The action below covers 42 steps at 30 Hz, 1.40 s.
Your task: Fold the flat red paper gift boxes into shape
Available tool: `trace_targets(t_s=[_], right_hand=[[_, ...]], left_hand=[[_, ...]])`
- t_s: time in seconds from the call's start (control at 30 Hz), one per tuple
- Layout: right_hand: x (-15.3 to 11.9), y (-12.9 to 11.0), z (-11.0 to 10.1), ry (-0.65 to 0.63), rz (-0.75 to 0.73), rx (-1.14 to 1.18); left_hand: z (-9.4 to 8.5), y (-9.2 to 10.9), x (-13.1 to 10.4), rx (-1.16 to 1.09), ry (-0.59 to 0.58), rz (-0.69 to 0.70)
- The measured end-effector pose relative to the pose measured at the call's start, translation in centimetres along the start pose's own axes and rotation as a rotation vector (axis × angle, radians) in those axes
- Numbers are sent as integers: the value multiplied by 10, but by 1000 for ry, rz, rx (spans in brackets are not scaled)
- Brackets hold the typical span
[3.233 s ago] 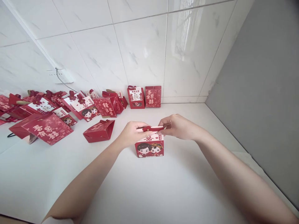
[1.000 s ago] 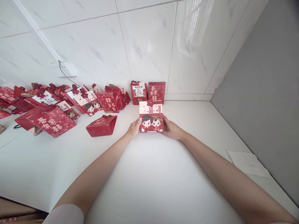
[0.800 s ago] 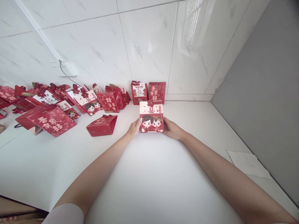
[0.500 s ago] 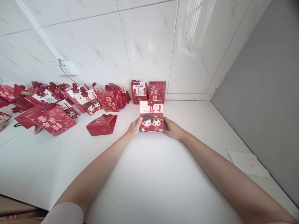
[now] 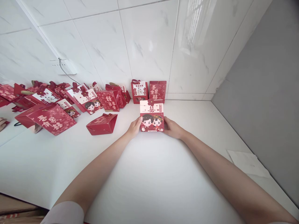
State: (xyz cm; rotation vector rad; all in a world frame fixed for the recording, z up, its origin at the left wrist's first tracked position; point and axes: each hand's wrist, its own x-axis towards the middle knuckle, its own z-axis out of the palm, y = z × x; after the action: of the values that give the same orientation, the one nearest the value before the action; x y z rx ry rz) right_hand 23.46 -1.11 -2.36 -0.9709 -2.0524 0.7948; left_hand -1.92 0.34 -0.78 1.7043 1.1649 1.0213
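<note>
A red and white gift box [image 5: 152,119] with a cartoon couple on its front stands upright between my two hands. My left hand [image 5: 135,127] grips its left side, thumb at the front edge. On the right side my right hand [image 5: 172,127] holds it, with the fingertips hidden behind the box. Just behind it, against the wall, stand a gift box with a ribbon handle and a white panel [image 5: 139,91] and a plain red gift box with pale lettering [image 5: 158,90]. A closed red box [image 5: 102,124] lies on its side left of my left hand.
Several more red gift boxes [image 5: 56,119] crowd the table's left side along the tiled wall [image 5: 149,46]. A white paper sheet [image 5: 248,163] lies at the right edge. Another person's hand [image 5: 2,123] shows at the far left. A cable hangs from a socket [image 5: 64,67].
Both my hands and the box between them stay practically still. At the far left edge, the other person's hand looks smaller and sits in a slightly different place.
</note>
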Motion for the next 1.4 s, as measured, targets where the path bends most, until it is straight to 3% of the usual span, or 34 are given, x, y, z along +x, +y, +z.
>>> trace_targets(t_s=[0.27,0.43,0.5,0.57,0.7,0.77,0.93,1.07,1.2,1.4], right_hand=[[0,-1,-1,-13,11,-11],[-4,-10,-1,106,3,-88],[-5,-17,1,195,-27,-142],[-7,-22,5,224,-101,-211],[-8,-26,10,120,-233,-345],[-8,-26,11,109,-244,-380],[-5,-24,11,138,-237,-411],[-2,-16,9,55,-161,-322],[-1,-5,4,-13,-91,-244],[-2,-3,2,26,-36,-197]], left_hand=[[-1,4,-3,48,-1,15],[1,-1,0,-25,241,38],[3,-1,0,-123,257,49],[6,1,-2,-185,147,84],[7,14,-11,-255,-242,202],[8,19,-14,-324,-340,180],[6,16,-7,-663,-177,-140],[3,9,4,-581,-33,-333],[3,11,7,-431,-14,-395],[5,14,3,-465,61,-345]])
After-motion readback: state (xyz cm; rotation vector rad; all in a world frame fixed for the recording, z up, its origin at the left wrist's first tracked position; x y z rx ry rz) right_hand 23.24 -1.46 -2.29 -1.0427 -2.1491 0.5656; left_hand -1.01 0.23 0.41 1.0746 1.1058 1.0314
